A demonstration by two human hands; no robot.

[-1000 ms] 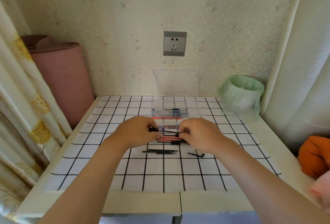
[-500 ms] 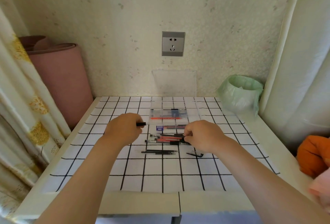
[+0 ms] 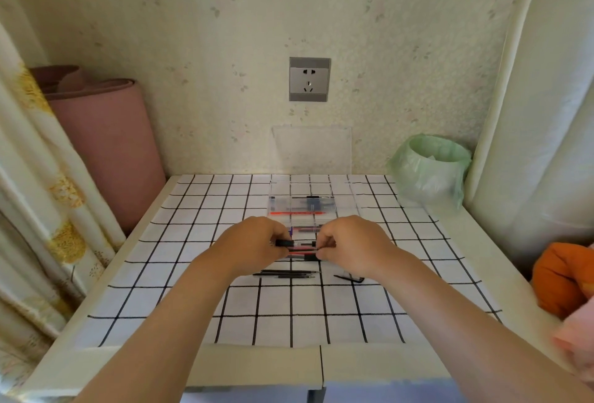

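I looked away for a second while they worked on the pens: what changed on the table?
The left hand, gripping a short black piece, moved right, back to the right hand, which kept pinching a pen. The clear box, loose refills and bin stayed put.

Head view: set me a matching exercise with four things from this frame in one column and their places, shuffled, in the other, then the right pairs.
Things:
1. black pen cap
2. pen
3. wall socket
4. green-bagged bin

Places:
A. at the far right corner of the table
B. pinched by the left hand
C. on the wall above the clear box
D. pinched by the right hand

Pairs: 1-B, 2-D, 3-C, 4-A
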